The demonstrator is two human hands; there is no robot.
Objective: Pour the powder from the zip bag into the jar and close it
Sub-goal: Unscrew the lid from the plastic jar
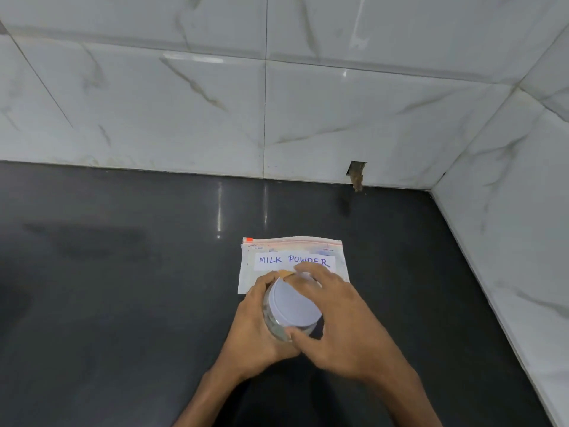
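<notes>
Left hand point(254, 329) gripping jar point(273, 326), right hand point(343, 329) seemingly clasping the lid point(292, 306)

Free counter point(107, 288) left; zip bag point(292, 260) ahead.

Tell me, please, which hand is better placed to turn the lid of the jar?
The right hand. Its grip curls round the rim of the white lid from above, while the left hand wraps the clear jar and can steady it.

dark glossy countertop point(107, 272), marble-veined wall tiles point(184, 103)
</notes>
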